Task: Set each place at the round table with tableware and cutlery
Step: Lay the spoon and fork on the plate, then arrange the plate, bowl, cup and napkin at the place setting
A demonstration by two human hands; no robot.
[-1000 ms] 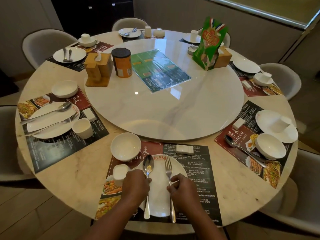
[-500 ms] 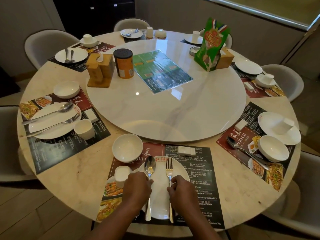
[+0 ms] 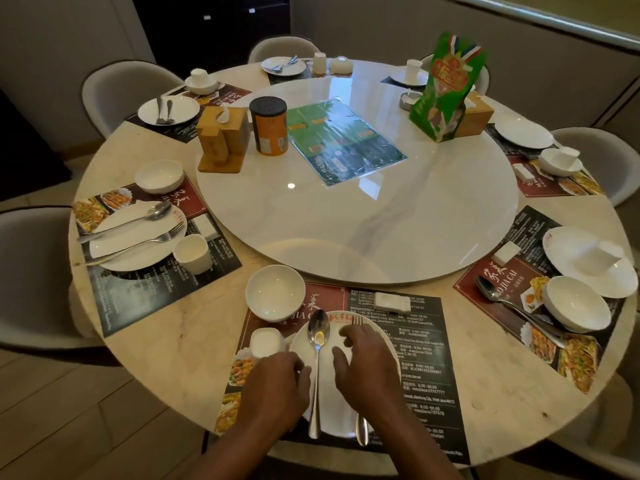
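Note:
The near place has a white plate (image 3: 302, 341) on a dark placemat (image 3: 427, 344). A spoon (image 3: 318, 355) lies lengthwise on the plate, with no hand on it. A fork (image 3: 362, 429) lies beside it, its middle hidden under my right hand (image 3: 365, 370), whose fingers stretch flat over it. My left hand (image 3: 273, 388) rests at the plate's left rim with loosely curled fingers, just left of the spoon handle. A white bowl (image 3: 275, 292) and a small cup (image 3: 266, 342) stand to the upper left of the plate, and a white block (image 3: 391, 301) sits above it.
A marble turntable (image 3: 363, 223) holds a wooden tissue box (image 3: 221, 140), an orange canister (image 3: 269, 128), a green menu (image 3: 346, 140) and a green bag (image 3: 446, 88). The left place (image 3: 135, 237) has a plate, spoon, fork, cup and bowl. At the right place (image 3: 576, 303), a bowl, plate and spoon crowd together.
Both hands have let go of the cutlery. The right hand has slid up the fork and flattened over it. The left hand has drawn back off the spoon to the plate's left rim.

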